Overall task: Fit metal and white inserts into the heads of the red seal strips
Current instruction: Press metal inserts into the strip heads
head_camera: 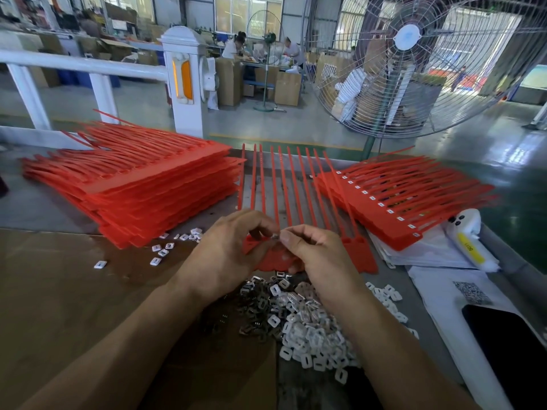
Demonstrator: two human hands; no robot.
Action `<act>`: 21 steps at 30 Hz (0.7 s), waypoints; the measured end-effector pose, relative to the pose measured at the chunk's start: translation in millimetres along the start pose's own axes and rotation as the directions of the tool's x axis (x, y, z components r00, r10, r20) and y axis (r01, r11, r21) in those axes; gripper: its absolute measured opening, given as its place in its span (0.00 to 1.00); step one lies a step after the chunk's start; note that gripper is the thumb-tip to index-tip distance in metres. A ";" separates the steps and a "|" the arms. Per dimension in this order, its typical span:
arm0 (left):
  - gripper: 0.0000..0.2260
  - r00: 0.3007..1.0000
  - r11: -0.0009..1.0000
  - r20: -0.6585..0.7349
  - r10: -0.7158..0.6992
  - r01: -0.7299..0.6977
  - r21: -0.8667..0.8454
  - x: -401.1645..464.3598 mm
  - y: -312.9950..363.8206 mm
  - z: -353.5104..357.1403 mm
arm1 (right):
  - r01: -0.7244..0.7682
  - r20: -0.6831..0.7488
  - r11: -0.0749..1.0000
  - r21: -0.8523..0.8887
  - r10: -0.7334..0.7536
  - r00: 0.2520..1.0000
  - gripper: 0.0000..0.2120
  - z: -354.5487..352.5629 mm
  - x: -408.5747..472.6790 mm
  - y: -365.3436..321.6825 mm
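Red strip comb lies on bench just behind insert pile, heads toward me for short reach. Left hand steadies a head, fingers curled; right hand fingers pinch a small insert over it, likely seating it.

Both hands over seal strip sheet: left hand and right hand pinch small insert at its heads; insert pile just below.

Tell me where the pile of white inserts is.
Head view: the white inserts lie low and right of centre, under the right hand, beside the darker metal inserts.
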State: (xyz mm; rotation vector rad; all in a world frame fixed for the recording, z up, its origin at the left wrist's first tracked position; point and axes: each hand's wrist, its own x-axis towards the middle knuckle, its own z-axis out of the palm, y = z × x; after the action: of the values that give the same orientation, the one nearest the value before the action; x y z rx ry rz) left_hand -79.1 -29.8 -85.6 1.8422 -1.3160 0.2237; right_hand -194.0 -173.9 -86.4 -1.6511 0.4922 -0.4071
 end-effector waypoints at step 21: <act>0.03 0.930 0.913 -0.052 -0.364 0.367 0.176 3.5 -30.8 0.0 | 0.073 -0.044 0.961 -0.267 -0.088 0.995 0.11 2.1 2.9 7.7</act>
State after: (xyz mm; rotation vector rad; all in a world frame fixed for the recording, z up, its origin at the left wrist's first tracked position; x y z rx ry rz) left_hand -51.5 -29.3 -99.7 2.1981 -0.9370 0.1634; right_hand -191.1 -174.6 -94.3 -1.9276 0.5400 -0.4634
